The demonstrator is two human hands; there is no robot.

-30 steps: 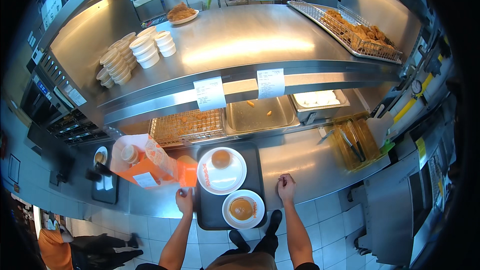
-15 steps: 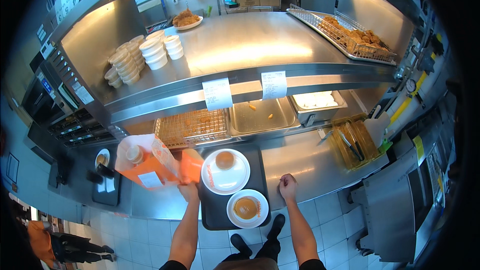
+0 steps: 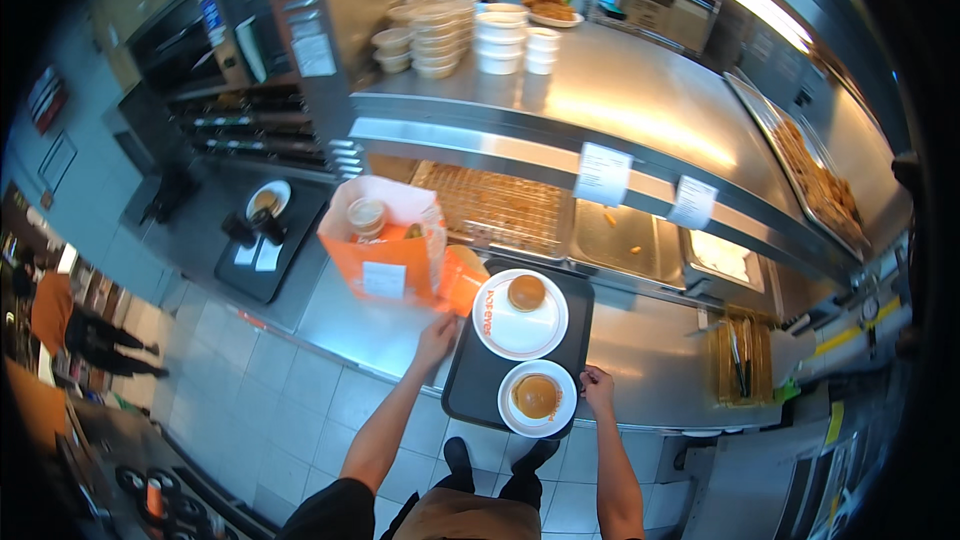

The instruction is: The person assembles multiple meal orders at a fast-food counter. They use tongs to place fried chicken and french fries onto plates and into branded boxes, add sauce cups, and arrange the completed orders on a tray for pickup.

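A black serving tray [image 3: 476, 377] lies on the steel counter, overhanging its front edge. On it are a larger white plate [image 3: 522, 336] with a round bun [image 3: 527, 292] and a nearer white bowl [image 3: 506, 412] with another bun [image 3: 537, 396]. My left hand [image 3: 436, 339] is curled at the tray's left rim, just below an orange carton [image 3: 463, 282]. My right hand [image 3: 598, 386] is closed on the right rim, beside the bowl. Left of the carton stands an orange and white paper bag [image 3: 348, 262] with a lidded cup [image 3: 367, 215] inside.
A second black tray [image 3: 272, 282] with a plate and dark cups sits farther left. Behind the counter are a wire rack [image 3: 490, 202], a steel pan [image 3: 620, 240] and a yellowish bin [image 3: 742, 365] with tongs. Stacked tubs [image 3: 435, 35] stand on the shelf; another person [image 3: 75, 320] is far left.
My view has turned left. My right hand has come from the bare counter to the tray's right rim. My left hand has shifted slightly nearer, away from the carton, at the left rim.
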